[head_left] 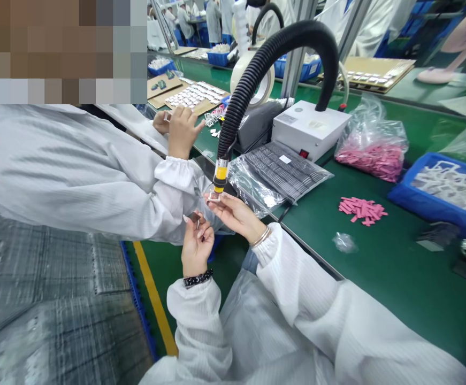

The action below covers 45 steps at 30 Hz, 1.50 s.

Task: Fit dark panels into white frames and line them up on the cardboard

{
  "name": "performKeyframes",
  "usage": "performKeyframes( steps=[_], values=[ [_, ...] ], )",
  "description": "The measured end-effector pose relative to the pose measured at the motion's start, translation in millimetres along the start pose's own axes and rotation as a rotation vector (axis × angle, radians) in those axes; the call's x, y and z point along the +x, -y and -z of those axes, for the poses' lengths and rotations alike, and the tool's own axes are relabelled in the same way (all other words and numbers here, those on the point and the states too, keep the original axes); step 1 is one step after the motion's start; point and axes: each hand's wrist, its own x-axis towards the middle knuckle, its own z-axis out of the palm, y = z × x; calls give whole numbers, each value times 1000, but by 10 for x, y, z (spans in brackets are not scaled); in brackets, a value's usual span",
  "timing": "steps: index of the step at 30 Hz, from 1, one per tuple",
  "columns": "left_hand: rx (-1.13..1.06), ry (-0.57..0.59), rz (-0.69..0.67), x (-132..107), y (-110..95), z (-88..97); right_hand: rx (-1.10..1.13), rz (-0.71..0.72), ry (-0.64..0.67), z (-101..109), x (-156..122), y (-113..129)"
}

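My right hand [238, 215] pinches a small white frame [214, 197] between thumb and fingers. The frame is right under the yellow-banded nozzle [220, 176] of a black corrugated hose [252, 69]; whether they touch I cannot tell. Lower and to the left, my left hand [197, 243] is closed, with a small dark flat piece [193, 216] at its thumb and fingertips. That piece is too small to name. The hose arches over from a white box [311, 128] with a red switch. Black striped trays in clear plastic [284, 166] lie beside my right hand.
A co-worker's white sleeve [136, 187] reaches close on my left. Pink strips [363, 210] lie loose on the green table [297, 230], near a bag of pink pieces [373, 152]. A blue bin [401, 195] of white frames stands at right. Stacked plastic-wrapped trays [48, 278] fill the lower left.
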Motion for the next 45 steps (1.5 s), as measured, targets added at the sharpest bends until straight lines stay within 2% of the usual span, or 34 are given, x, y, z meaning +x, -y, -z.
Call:
performKeyframes(
  steps=[8, 11, 15, 17, 20, 23, 25, 26, 28, 31, 35, 41, 45],
  values=[
    [-134, 42, 100, -166, 40, -143, -50, 17, -34, -12, -160, 59],
    [-131, 61, 187, -301, 139, -199, -110, 58, -56, 48, -453, 171],
    [-152, 98, 361, -557, 375, -383, -249, 231, -112, 152, -1066, 386],
    [-164, 131, 467, -706, 496, -520, -499, 442, -144, 188, -1356, 465],
    [-184, 205, 617, -903, 639, -721, -1084, 815, -195, 244, -1680, 518],
    [-215, 275, 728, -1030, 734, -848, -1537, 959, -310, 298, -1911, 581],
    [-222, 310, 791, -1081, 777, -886, -1701, 980, -368, 302, -2045, 683],
    [-221, 328, 822, -1102, 793, -898, -1746, 981, -357, 291, -2104, 755],
    [-220, 365, 882, -1145, 817, -920, -1784, 947, -264, 248, -2198, 926],
    [-212, 392, 969, -1214, 842, -967, -1783, 819, -80, 176, -2258, 1172],
    [-198, 395, 1030, -1279, 883, -1026, -1796, 705, 22, 145, -2246, 1339],
    [-115, 410, 1008, -1292, 936, -1061, -1787, 718, -1, 138, -2263, 1394],
    [-55, 384, 996, -1269, 929, -1115, -1708, 779, -122, 111, -2356, 1428]
  ],
)
